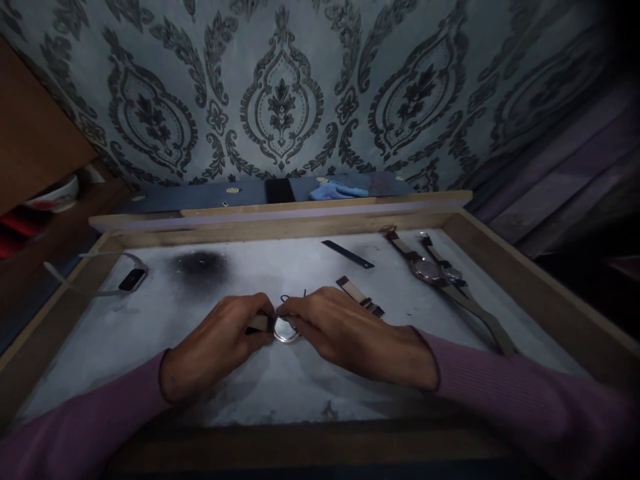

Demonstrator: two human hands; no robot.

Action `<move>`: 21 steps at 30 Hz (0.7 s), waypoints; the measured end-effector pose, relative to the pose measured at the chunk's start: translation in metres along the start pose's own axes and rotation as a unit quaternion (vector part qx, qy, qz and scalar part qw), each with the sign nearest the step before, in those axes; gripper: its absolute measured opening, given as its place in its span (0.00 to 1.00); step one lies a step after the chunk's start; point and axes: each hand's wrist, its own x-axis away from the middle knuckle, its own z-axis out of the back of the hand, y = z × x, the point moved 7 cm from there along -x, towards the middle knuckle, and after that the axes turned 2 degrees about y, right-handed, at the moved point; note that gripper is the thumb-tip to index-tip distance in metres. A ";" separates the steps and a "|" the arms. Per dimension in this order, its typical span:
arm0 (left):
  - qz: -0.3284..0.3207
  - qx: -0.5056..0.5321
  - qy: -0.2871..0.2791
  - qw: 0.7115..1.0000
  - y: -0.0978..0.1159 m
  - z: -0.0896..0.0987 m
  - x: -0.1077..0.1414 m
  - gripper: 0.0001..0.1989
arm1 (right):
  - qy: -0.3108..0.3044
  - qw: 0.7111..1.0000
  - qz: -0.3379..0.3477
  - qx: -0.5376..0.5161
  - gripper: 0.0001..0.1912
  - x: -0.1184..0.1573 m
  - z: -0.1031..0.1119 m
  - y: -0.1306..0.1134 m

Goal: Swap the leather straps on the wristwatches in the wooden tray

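Near the middle of the white work surface, a round silver watch case point(286, 331) sits between my two hands. My left hand point(220, 340) is closed, its thumb and fingers pinching a short brown watch strap piece point(258, 323) beside the case. My right hand point(345, 333) has its fingers closed at the case's upper right edge; anything small under those fingertips is hidden. Just beyond the fingers lies a thin dark curved piece point(285, 298), too small to name. A loose strap piece with a buckle point(357, 293) rests behind my right hand.
A dark flat blade point(347, 254) lies farther back. Two strapped watches point(427, 269) are on the right, a smartwatch point(133, 279) on the left. A raised wooden rim point(280, 212) borders the surface. Behind it are a black phone-like slab point(279, 191) and a blue cloth point(337, 191).
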 end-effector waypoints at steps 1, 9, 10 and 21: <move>-0.001 0.002 0.000 1.000 0.000 0.000 0.000 0.02 | 0.003 1.000 -0.005 0.004 0.09 0.000 0.000 0.000; -0.007 0.007 0.000 1.000 0.003 0.001 -0.001 0.02 | 0.012 1.000 0.009 -0.005 0.12 -0.001 0.000 -0.004; -0.007 0.009 0.000 1.000 0.003 0.001 -0.001 0.02 | 0.013 1.000 0.010 -0.013 0.12 -0.002 0.000 -0.004; -0.003 0.031 0.000 1.000 0.000 0.000 -0.001 0.03 | 0.015 1.000 -0.001 -0.012 0.10 -0.003 0.003 -0.005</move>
